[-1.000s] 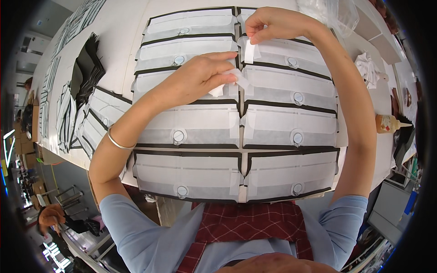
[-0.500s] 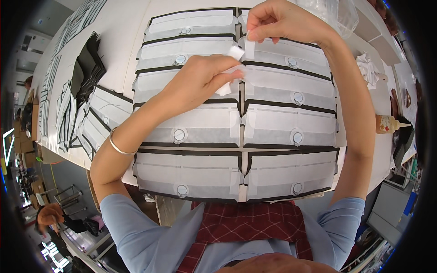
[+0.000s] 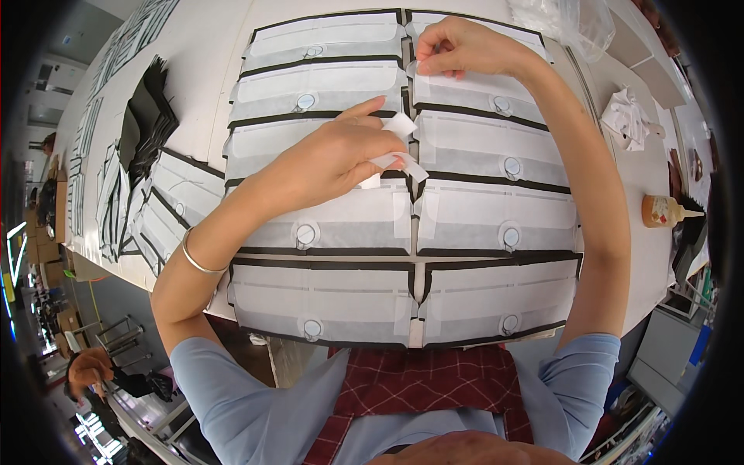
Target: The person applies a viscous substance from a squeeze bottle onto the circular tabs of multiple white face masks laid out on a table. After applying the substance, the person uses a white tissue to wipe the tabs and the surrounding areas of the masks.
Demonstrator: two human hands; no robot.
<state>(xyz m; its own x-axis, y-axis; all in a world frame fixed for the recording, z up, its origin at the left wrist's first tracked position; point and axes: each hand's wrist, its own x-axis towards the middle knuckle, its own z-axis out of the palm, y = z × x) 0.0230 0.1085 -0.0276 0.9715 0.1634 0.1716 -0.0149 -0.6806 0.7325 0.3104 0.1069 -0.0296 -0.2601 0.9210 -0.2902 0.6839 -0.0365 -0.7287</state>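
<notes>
White fabric-like panels with black edges lie in two columns, each with a round disc; one near panel [image 3: 341, 291] shows its disc at the lower edge. My left hand [image 3: 341, 155] hovers over the left column, closed on several short white strips [image 3: 401, 124] that stick out past the fingers; its index finger is raised. At the left edge of a far right-column panel [image 3: 465, 91], my right hand [image 3: 469, 50] has thumb and index finger pinched together. A bit of white strip shows at those fingertips, mostly hidden by them.
Black sheets [image 3: 149, 108] and more panels [image 3: 186, 182] are heaped at the left. A glue bottle [image 3: 660, 211] with a pointed nozzle and crumpled white paper [image 3: 626, 118] lie at the right. A clear plastic bag [image 3: 585, 29] sits at the far right. Another person [image 3: 89, 370] is beyond the table, lower left.
My right hand has moved slightly left and down, with the strip now hardly visible. The left hand has drawn down toward me, its index finger lifting and the strips shifting.
</notes>
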